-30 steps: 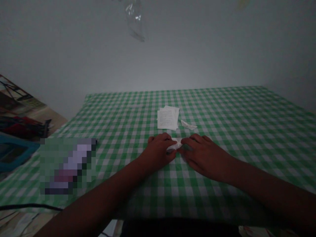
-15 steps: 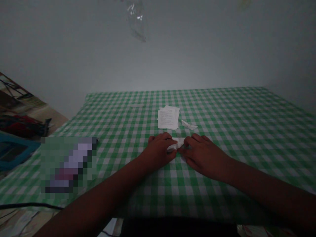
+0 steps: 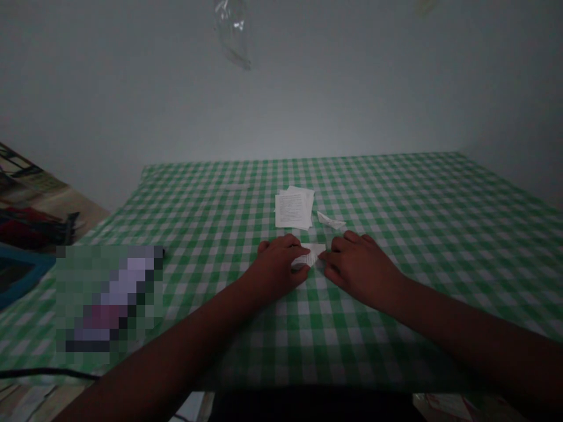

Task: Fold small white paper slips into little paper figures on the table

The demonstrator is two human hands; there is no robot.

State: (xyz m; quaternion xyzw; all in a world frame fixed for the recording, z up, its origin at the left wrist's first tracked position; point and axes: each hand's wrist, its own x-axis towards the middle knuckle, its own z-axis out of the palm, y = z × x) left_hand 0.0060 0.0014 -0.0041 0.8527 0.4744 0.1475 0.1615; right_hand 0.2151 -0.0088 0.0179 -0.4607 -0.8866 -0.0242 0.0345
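Between my two hands, a small folded piece of printed paper (image 3: 315, 252) lies on the checked cloth. The thumb and forefinger of my left hand (image 3: 278, 265) are closed on its left part, and the other fingers are curled. My right hand (image 3: 361, 267) is bent too, its thumb and forefinger tips at the paper's right edge. Just beyond my hands lies a stack of square printed paper sheets (image 3: 291, 211). Right of the stack rests a small folded white paper piece (image 3: 331, 220). The fingers partly cover the paper between them.
A green and white checked tablecloth (image 3: 211, 228) covers the table, which meets a grey wall. A pixelated phone-like object (image 3: 118, 293) lies at left, with a black cable (image 3: 48, 371) near the front edge. A clear plastic bag (image 3: 233, 35) hangs on the wall.
The view has shifted slightly, moving most things left in the picture. My right fingertips have drawn back toward the paper's right edge, and more of its surface shows. My left hand keeps its grip.
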